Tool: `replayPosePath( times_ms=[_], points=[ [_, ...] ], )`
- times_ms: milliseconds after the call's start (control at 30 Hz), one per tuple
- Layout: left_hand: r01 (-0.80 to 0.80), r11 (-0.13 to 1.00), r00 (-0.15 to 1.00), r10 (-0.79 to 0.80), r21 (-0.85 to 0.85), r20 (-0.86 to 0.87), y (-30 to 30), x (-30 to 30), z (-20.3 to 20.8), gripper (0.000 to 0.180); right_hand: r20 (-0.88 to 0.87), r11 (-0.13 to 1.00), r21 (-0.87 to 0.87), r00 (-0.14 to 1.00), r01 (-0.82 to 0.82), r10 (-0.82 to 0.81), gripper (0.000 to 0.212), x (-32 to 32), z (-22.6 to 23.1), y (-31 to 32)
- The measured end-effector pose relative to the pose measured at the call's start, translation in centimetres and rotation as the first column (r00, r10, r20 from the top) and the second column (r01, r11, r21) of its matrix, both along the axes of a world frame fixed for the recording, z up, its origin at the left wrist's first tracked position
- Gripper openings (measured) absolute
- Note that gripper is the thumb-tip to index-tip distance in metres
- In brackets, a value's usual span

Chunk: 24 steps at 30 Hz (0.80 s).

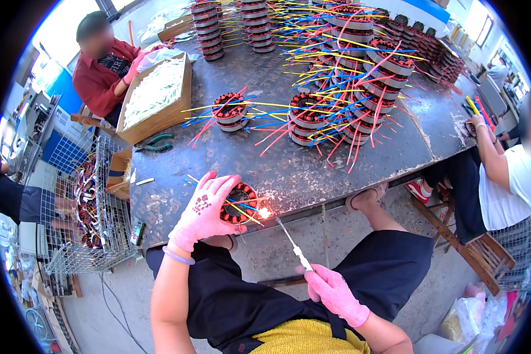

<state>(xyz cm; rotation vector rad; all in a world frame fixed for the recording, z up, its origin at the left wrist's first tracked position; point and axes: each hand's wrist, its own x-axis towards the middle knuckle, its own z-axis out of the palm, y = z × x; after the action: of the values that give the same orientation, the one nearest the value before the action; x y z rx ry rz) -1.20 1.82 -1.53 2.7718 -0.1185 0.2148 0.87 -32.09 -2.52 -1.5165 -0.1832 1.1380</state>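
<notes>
My left hand (202, 211), in a pink glove, is closed around a ring-shaped motor stator (249, 192) at the table's near edge. The stator has red-and-black windings, and blue and yellow wires cross its opening. My right hand (335, 295), also gloved in pink, grips a slim torch (299, 253) with a white handle and a thin metal nozzle. Beyond the nozzle's tip, a bright orange flame (265, 212) glows at the stator's right side, by the wire ends. The glare hides exactly what it touches.
Tall stator stacks (383, 76) with trailing wires fill the table's far right. A single stator (230, 112), green-handled pliers (156, 143) and a cardboard box (127, 131) of white pieces lie leftward. A wire basket (103, 200) stands at left. Co-workers sit far left and at right.
</notes>
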Motion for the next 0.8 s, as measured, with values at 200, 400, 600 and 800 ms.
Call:
replayPosePath(
  times_ms=[200,400,600,800],
  points=[
    [-0.025,0.999,0.999,0.026,-0.045,0.026,0.4,-0.3,0.1,0.102,-0.154,0.987,0.115,0.984,0.111,-0.092,0.035,0.2,-0.2,-0.2],
    [-0.074,0.994,0.956,0.092,-0.077,0.279,-0.7,-1.4,4.5,0.101,0.05,0.96,0.071,0.96,0.271,-0.275,0.036,1.8,2.1,-2.0],
    [0.048,0.988,0.902,0.019,-0.144,0.431,-2.8,-3.3,9.5,0.102,0.114,0.944,0.036,0.937,0.329,-0.331,0.025,2.6,4.8,-2.9],
    [0.076,0.985,0.919,-0.01,-0.152,0.394,-2.2,-2.4,7.9,0.102,0.142,0.945,0.05,0.935,0.322,-0.326,0.041,2.7,3.8,-3.3]
  ],
)
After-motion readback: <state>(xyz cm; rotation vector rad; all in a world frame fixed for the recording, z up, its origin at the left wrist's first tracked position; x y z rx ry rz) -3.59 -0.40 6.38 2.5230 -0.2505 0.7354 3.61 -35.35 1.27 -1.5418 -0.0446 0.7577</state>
